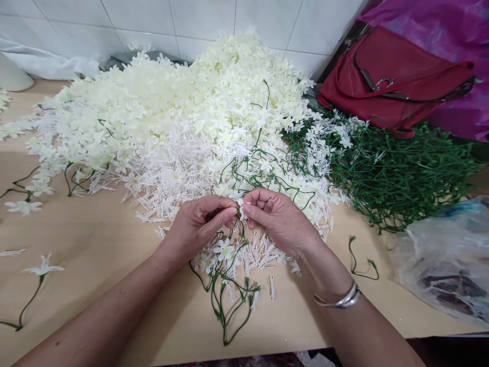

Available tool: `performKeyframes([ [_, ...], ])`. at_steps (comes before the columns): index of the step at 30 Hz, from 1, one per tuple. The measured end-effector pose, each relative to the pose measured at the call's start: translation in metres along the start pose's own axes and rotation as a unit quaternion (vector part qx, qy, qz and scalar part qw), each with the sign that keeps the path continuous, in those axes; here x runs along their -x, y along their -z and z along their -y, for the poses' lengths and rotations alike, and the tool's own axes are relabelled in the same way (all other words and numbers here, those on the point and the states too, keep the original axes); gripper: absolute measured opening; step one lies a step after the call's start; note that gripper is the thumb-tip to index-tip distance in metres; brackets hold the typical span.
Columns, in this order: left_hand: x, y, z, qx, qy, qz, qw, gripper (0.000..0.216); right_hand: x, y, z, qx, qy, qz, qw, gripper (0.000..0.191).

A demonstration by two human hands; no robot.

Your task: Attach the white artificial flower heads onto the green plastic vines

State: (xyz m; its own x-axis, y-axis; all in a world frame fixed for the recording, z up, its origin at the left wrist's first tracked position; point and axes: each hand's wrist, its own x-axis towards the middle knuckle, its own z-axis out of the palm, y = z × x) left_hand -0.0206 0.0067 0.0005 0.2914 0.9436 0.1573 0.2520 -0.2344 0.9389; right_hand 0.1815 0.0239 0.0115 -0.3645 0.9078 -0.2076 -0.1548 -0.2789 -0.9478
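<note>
My left hand [204, 219] is closed in a pinch on the green tip of a plastic flower stem, just left of the flower. My right hand [277, 216], with a silver bangle on the wrist, pinches a small white artificial flower [242, 208] where the two hands meet. Below them hang or lie green branched stems [225, 306], a few bearing white flowers [223, 250]. Thin white pistil pieces [262, 251] are scattered beneath my hands. Which stem the held tip belongs to is partly hidden by my fingers.
A large heap of white flowers [153, 97] lies against the tiled wall [206, 18]. To the right are piled green stems [405, 168], a red handbag [401, 76] and a clear plastic bag [451, 255]. Loose stems [361, 265] lie on the table [95, 244].
</note>
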Motion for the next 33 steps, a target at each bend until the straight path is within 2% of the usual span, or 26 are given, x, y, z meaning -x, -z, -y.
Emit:
performKeyframes([
  [9,0.0005,-0.0037,0.0011,-0.023,-0.001,-0.019,1.000,0.016,0.0008,-0.0041,0.0001,0.020,0.009,-0.024,0.999,0.029],
  [16,-0.0028,-0.0031,-0.0052,0.093,0.030,0.002,0.995,0.021,0.0017,-0.0009,0.0051,-0.058,-0.015,0.023,0.998,0.035],
  [22,-0.0021,-0.0021,-0.0042,0.130,0.048,-0.009,0.990,0.020,0.0016,0.0029,0.0070,-0.078,-0.037,0.039,0.995,0.032],
  [33,0.0001,-0.0020,-0.0021,0.094,0.042,0.012,0.995,0.019,0.0035,0.0013,0.0090,-0.042,-0.031,0.018,0.998,0.037],
])
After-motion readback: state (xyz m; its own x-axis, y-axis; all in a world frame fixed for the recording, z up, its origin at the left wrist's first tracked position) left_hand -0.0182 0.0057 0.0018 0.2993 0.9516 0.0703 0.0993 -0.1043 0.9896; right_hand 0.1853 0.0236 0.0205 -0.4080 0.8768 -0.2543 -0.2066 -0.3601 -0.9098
